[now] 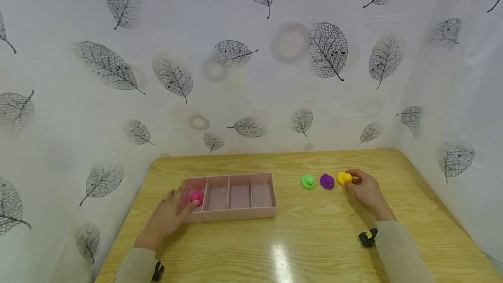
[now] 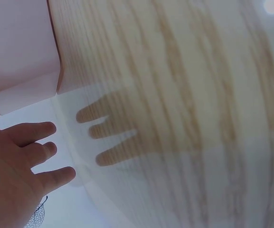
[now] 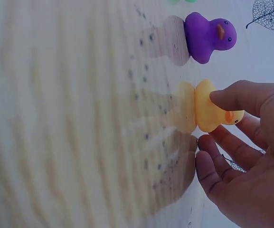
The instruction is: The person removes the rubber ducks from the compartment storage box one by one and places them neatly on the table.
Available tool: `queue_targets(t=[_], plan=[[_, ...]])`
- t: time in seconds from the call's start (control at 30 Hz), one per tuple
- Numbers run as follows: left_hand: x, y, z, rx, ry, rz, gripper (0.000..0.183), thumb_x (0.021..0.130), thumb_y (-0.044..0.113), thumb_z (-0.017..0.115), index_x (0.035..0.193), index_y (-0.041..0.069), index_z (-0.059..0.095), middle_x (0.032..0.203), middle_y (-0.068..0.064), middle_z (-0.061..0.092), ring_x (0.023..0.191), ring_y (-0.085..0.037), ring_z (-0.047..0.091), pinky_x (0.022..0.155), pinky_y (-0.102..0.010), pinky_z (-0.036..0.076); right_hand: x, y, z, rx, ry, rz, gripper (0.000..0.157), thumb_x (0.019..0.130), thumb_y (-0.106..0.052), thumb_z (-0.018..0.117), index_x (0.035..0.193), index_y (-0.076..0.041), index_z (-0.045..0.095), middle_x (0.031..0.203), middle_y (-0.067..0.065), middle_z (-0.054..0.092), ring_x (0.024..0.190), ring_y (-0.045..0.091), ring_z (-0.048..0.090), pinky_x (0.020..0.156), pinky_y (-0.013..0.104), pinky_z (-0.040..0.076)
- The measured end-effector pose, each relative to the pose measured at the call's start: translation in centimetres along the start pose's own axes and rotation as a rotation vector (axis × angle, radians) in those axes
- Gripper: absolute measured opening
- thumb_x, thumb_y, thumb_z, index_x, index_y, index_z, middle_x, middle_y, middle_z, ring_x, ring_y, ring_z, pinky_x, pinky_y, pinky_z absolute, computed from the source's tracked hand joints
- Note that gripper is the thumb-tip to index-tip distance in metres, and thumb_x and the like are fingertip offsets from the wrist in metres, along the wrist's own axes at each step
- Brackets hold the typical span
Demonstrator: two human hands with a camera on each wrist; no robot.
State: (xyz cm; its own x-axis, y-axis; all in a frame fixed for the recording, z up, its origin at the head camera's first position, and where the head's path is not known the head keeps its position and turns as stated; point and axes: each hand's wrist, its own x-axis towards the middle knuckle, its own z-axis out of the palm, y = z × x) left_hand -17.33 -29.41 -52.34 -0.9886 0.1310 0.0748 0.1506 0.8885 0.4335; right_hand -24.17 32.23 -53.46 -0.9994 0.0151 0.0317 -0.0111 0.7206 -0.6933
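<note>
My left hand (image 1: 167,213) holds the left end of a pink divided box (image 1: 232,215), thumb over the front corner and fingers along the outside. In the left wrist view, three fingers (image 2: 42,154) of that hand stretch past the box wall (image 2: 20,57). A pink rubber duck (image 1: 197,196) sits in the leftmost compartment, beside the thumb. At the right, my right hand (image 1: 366,189) pinches a yellow rubber duck (image 3: 205,107) between thumb and fingers, its base right at the tabletop. Next to it stands a purple duck (image 3: 205,38), then a green duck (image 1: 308,181).
Three box compartments right of the pink duck hold nothing. A wooden table (image 1: 306,239) carries everything, with a leaf-patterned white curtain (image 1: 251,91) behind and at both sides. Black wrist devices (image 1: 368,237) sit at both cuffs.
</note>
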Motion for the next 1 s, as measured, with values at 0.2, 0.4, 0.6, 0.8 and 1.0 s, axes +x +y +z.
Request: queue_targets(t=[0.2, 0.4, 0.6, 0.8, 1.0], plan=[[-0.1, -0.1, -0.2, 0.012, 0.001, -0.003, 0.083, 0.107, 0.057, 0.050, 0.171, 0.021, 0.013, 0.151, -0.044, 0.046, 0.132, -0.069, 0.049, 0.105, -0.080, 0.043, -0.1, -0.9, -0.2, -0.002, 0.004, 0.017, 0.056, 0.098, -0.018, 0.072, 0.147, 0.003, 0.054, 0.147, 0.035, 0.054, 0.118, 0.047, 0.062, 0.080, 0.037, 0.056], [-0.1, 0.0, -0.6, 0.025, -0.003, -0.004, 0.083, 0.106, 0.058, 0.050, 0.171, 0.019, 0.015, 0.151, -0.044, 0.046, 0.131, -0.069, 0.050, 0.104, -0.080, 0.043, -0.3, -3.2, -0.5, -0.009, 0.044, -0.011, 0.060, 0.100, -0.022, 0.072, 0.151, 0.001, 0.050, 0.153, 0.035, 0.047, 0.126, 0.053, 0.054, 0.086, 0.057, 0.058], [0.0, 0.1, -1.2, 0.054, -0.018, 0.021, 0.086, 0.105, 0.058, 0.051, 0.169, 0.009, 0.021, 0.157, -0.031, 0.049, 0.142, -0.067, 0.040, 0.109, -0.081, 0.038, -0.3, -6.5, 0.0, 0.011, 0.113, -0.145, 0.054, 0.099, -0.018, 0.072, 0.147, 0.001, 0.056, 0.149, 0.032, 0.054, 0.124, 0.051, 0.057, 0.090, 0.065, 0.055], [-0.3, 0.2, -1.5, 0.103, -0.052, 0.034, 0.093, 0.102, 0.062, 0.055, 0.169, 0.008, 0.019, 0.161, -0.031, 0.043, 0.145, -0.066, 0.036, 0.109, -0.082, 0.037, -0.3, -9.7, 1.7, 0.058, 0.073, -0.240, 0.049, 0.100, -0.018, 0.071, 0.144, 0.000, 0.059, 0.145, 0.027, 0.059, 0.123, 0.047, 0.059, 0.091, 0.058, 0.056], [-0.7, 0.3, -1.2, 0.106, -0.057, 0.025, 0.093, 0.102, 0.062, 0.055, 0.170, 0.012, 0.016, 0.163, -0.032, 0.039, 0.148, -0.064, 0.033, 0.110, -0.083, 0.035, -0.3, -13.2, 3.9, 0.108, 0.022, -0.333, 0.046, 0.100, -0.017, 0.072, 0.142, -0.003, 0.062, 0.141, 0.021, 0.065, 0.118, 0.042, 0.063, 0.086, 0.041, 0.055]])
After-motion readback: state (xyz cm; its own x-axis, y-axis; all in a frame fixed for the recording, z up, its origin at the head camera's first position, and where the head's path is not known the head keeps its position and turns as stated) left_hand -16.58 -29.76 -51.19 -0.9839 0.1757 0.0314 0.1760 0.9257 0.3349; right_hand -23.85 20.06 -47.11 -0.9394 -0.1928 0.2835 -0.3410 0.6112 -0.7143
